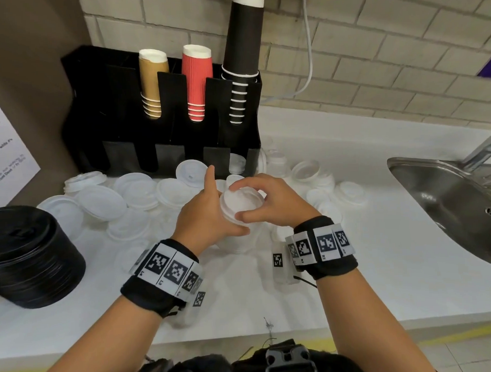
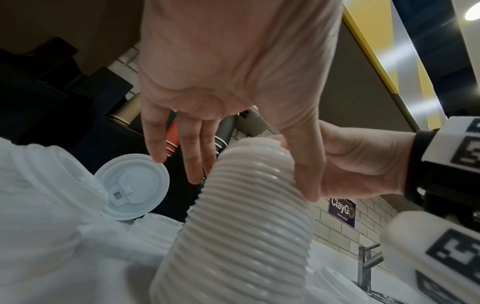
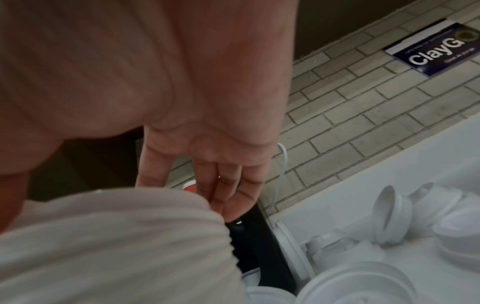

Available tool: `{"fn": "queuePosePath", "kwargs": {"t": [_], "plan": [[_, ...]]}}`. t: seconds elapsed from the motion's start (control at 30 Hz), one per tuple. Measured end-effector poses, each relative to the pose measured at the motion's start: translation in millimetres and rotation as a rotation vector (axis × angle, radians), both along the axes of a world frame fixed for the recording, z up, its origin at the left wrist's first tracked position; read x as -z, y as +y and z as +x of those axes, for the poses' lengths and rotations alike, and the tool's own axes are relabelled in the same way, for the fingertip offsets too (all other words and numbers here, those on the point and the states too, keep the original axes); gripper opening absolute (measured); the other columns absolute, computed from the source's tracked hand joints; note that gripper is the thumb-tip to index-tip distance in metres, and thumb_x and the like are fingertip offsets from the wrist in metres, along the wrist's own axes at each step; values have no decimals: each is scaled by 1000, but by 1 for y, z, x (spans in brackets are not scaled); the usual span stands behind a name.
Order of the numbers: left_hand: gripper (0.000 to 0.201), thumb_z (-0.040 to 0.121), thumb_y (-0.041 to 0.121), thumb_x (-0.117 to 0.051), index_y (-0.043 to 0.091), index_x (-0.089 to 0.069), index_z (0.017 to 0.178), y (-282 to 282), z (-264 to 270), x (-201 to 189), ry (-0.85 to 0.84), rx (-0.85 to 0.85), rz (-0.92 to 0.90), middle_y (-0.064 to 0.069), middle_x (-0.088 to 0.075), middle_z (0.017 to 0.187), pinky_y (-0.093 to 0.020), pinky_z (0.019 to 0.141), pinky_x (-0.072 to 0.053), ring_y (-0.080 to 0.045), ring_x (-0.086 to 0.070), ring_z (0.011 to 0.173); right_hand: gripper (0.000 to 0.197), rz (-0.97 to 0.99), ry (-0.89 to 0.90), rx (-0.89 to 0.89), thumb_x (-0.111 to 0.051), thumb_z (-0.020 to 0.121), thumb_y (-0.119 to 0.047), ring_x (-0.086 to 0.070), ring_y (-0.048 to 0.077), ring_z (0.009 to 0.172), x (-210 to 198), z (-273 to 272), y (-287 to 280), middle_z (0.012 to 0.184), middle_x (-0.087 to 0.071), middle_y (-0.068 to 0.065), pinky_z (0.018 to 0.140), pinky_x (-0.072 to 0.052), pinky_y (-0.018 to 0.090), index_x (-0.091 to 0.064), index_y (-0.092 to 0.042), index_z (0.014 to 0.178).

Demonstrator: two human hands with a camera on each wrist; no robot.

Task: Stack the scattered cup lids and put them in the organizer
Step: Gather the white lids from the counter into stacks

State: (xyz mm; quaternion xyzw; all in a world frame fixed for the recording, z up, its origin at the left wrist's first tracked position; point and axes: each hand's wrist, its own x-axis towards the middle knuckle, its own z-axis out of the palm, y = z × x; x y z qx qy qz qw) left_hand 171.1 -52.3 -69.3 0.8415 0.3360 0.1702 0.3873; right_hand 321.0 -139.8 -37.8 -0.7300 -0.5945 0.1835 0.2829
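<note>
1. A tall stack of white ribbed plastic cup lids (image 2: pixel 233 236) is held upright over the white countertop (image 1: pixel 353 265), in front of the black plastic organizer (image 1: pixel 97 121).
2. The side of the stack is gripped by the left hand (image 1: pixel 209 217): the thumb is pressed on the near side, while the fingers (image 2: pixel 192 162) are seen almost straight along the far side.
3. The top lid is held by the right hand (image 1: pixel 270 201), with curled fingers on the rim and the thumb on the near edge.
4. Many loose white round plastic lids (image 1: pixel 138 192) are scattered on the countertop, to the left and to the right of the stack and just before the organizer.
5. One flat white lid with a sip tab (image 2: pixel 132 189) is leaned against the organizer front.
6. Brown, red and black paper cups (image 1: pixel 197 81) are stored upside down in the organizer columns.
7. A stack of black round lids (image 1: pixel 29 254) is placed at the left, and a steel sink (image 1: pixel 448 201) is seen at the right.
</note>
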Motion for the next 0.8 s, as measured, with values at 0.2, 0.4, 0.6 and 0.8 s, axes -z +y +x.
{"fn": "queuePosePath", "kwargs": {"t": [0.2,0.4,0.6,0.8], "plan": [[121,56,37,-91,23,-18,152,-2,-2,-2,41,17,22,8,-54,112,-37,86,-52,-17,-57,103,54,-9,-50,-2,-84,67,-27,-51,15,109,1,-3,0,115,-59,2,95,-41,26,-64,-31,118],[68,56,43,-89,28,-61,117,3,-2,-10,14,88,-5,8,-67,104,-44,85,-53,-15,-61,97,55,-37,120,-13,-83,72,-28,-52,13,115,3,4,-7,124,-58,-1,93,-47,27,-59,-35,120],[69,56,46,-89,30,-59,116,10,0,-11,93,68,29,13,-65,108,-41,90,-50,-15,-59,103,31,74,335,425,-64,91,-25,-60,11,100,-8,87,-28,120,-59,-1,77,-46,19,-59,-27,121],[67,55,47,-90,33,-59,113,9,0,-10,102,46,31,15,-64,105,-41,89,-50,-15,-60,100,50,-467,-128,856,-53,95,-33,-46,36,127,9,200,-44,142,-47,17,101,-39,39,-48,-8,138]]}}
